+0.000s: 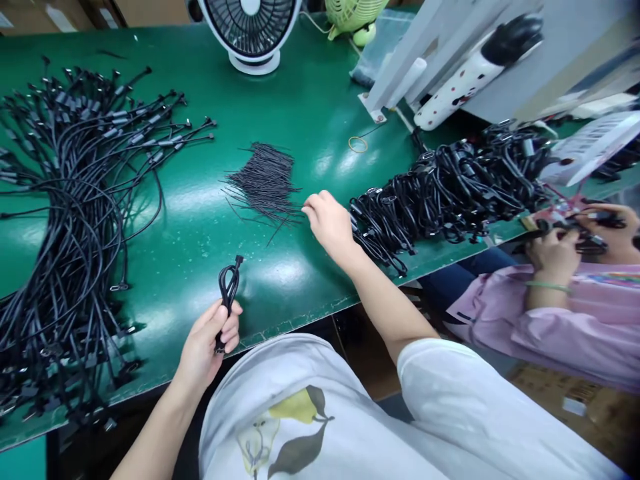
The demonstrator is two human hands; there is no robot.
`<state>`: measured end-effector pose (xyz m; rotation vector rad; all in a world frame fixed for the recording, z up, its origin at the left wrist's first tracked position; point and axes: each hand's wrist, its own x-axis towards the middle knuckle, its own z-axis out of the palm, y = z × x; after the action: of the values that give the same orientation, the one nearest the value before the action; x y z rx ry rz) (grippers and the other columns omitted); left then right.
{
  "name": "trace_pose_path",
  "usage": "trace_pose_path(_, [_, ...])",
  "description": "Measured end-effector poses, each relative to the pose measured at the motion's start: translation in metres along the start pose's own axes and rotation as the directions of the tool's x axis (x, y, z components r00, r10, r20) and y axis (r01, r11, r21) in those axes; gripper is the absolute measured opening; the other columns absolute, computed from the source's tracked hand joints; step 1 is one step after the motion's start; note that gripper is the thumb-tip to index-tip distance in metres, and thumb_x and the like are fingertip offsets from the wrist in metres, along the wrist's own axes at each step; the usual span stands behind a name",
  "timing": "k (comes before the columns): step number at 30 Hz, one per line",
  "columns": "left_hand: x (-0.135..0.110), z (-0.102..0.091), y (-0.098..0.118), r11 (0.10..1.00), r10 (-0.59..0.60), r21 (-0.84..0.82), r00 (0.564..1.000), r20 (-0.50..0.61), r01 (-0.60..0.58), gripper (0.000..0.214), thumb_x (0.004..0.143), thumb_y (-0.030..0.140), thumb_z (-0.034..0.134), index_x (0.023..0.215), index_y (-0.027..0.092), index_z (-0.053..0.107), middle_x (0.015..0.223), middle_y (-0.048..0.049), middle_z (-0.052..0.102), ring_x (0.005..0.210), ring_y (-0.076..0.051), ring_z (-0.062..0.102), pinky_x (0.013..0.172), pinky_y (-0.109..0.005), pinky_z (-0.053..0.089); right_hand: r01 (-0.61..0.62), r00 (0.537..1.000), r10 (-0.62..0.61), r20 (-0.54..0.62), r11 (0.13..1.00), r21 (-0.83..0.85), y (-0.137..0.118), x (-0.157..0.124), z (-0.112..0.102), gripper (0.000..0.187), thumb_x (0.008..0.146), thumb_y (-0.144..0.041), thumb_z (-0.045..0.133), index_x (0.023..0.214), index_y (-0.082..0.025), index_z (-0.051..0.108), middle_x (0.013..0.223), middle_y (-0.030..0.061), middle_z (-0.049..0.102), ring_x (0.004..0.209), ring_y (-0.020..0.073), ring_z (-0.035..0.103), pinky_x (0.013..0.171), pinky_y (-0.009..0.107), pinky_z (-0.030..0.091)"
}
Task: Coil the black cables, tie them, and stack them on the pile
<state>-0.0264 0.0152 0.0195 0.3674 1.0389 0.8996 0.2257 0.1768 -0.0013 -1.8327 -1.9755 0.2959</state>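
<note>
My left hand is closed round a short black cable folded into a loop, held upright over the near edge of the green table. My right hand reaches out to the right end of a small heap of thin black twist ties, fingers curled at the ties; whether it grips one is hidden. A large pile of loose black cables lies to the left. A pile of coiled black cables lies just right of my right hand.
A white desk fan stands at the table's far edge, a green object beside it. A rubber band lies on the table. On the right a person in a pink sleeve handles cables.
</note>
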Motion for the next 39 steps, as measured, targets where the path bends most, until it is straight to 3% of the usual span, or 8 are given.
trace_pose_path(6, [0.015, 0.016, -0.003, 0.995, 0.063, -0.08, 0.99, 0.129, -0.053, 0.04, 0.083, 0.038, 0.071, 0.117, 0.02, 0.058, 0.063, 0.0065, 0.037, 0.05, -0.006, 0.029, 0.043, -0.015, 0.029, 0.251, 0.91, -0.389, 0.145, 0.793, 0.555, -0.057, -0.082, 0.005, 0.013, 0.092, -0.027, 0.058, 0.089, -0.018, 0.067, 0.078, 0.0005, 0.061, 0.067, 0.011, 0.055, 0.066, 0.024, 0.043])
trace_pose_path(9, [0.026, 0.011, -0.008, 0.984, 0.174, 0.022, 0.983, 0.056, -0.175, 0.034, 0.084, 0.041, 0.068, 0.105, 0.016, 0.063, 0.067, 0.0047, 0.04, 0.052, -0.006, 0.031, 0.043, -0.016, 0.029, 0.511, 0.828, -0.56, 0.029, 0.776, 0.37, -0.077, -0.105, 0.012, 0.019, 0.096, -0.022, 0.049, 0.089, -0.015, 0.066, 0.076, 0.0024, 0.06, 0.067, 0.0117, 0.053, 0.063, 0.025, 0.04])
trace_pose_path(14, [0.032, -0.003, -0.015, 0.802, 0.415, 0.485, 0.909, -0.033, -0.348, 0.028, 0.089, 0.043, 0.058, 0.088, 0.016, 0.063, 0.055, 0.0057, 0.042, 0.049, -0.009, 0.037, 0.047, -0.021, 0.033, 0.904, 0.379, -0.918, -0.112, 0.394, -0.165, -0.093, -0.085, 0.011, 0.025, 0.096, -0.012, 0.042, 0.089, -0.014, 0.066, 0.091, 0.0066, 0.066, 0.081, 0.0162, 0.053, 0.071, 0.031, 0.038])
trace_pose_path(16, [0.031, -0.005, -0.014, 0.678, 0.502, 0.628, 0.865, -0.018, -0.381, 0.026, 0.09, 0.039, 0.056, 0.076, 0.017, 0.061, 0.052, 0.0045, 0.044, 0.052, -0.011, 0.042, 0.053, -0.023, 0.037, 0.935, 0.293, -0.949, -0.121, 0.31, -0.171, -0.098, -0.071, 0.009, 0.025, 0.096, -0.01, 0.041, 0.092, -0.012, 0.066, 0.11, 0.0096, 0.066, 0.098, 0.0181, 0.053, 0.082, 0.032, 0.04])
trace_pose_path(23, [0.023, -0.004, -0.002, 0.631, 0.494, 0.659, 0.867, 0.066, -0.41, 0.021, 0.089, 0.029, 0.053, 0.077, 0.017, 0.065, 0.074, -0.0009, 0.062, 0.075, -0.016, 0.054, 0.072, -0.026, 0.042, 0.945, 0.324, -0.933, 0.159, 0.327, -0.004, -0.102, -0.055, 0.003, 0.027, 0.099, -0.016, 0.039, 0.086, -0.015, 0.062, 0.089, 0.0062, 0.064, 0.074, 0.0149, 0.05, 0.067, 0.028, 0.037])
trace_pose_path(29, [0.018, -0.002, 0.001, 0.937, 0.235, 0.241, 0.967, 0.098, -0.252, 0.029, 0.08, 0.041, 0.064, 0.089, 0.014, 0.061, 0.061, 0.0051, 0.045, 0.051, -0.007, 0.031, 0.048, -0.022, 0.026, 0.951, 0.287, -0.958, 0.006, 0.286, 0.115, -0.101, -0.058, 0.002, 0.027, 0.094, -0.005, 0.04, 0.08, -0.016, 0.06, 0.091, 0.0038, 0.068, 0.082, 0.0122, 0.056, 0.093, 0.032, 0.041])
trace_pose_path(33, [0.012, -0.007, 0.0, 0.996, 0.088, -0.034, 0.982, 0.169, -0.084, 0.029, 0.07, 0.037, 0.073, 0.08, 0.012, 0.062, 0.07, -0.0008, 0.053, 0.054, -0.006, 0.036, 0.047, -0.021, 0.023, 0.957, 0.262, -0.958, -0.12, 0.242, 0.161, -0.098, -0.064, 0.005, 0.024, 0.094, -0.006, 0.043, 0.087, -0.018, 0.063, 0.093, 0.0021, 0.071, 0.086, 0.01, 0.06, 0.103, 0.034, 0.04])
trace_pose_path(39, [0.011, -0.013, -0.007, 0.975, 0.183, 0.118, 0.982, 0.055, -0.188, 0.029, 0.072, 0.031, 0.07, 0.091, 0.01, 0.072, 0.056, 0.004, 0.047, 0.05, -0.007, 0.036, 0.048, -0.02, 0.027, 0.978, 0.183, -0.981, -0.065, 0.175, 0.114, -0.095, -0.07, 0.009, 0.021, 0.095, -0.008, 0.044, 0.092, -0.015, 0.064, 0.099, 0.0066, 0.072, 0.087, 0.0128, 0.059, 0.087, 0.031, 0.046])
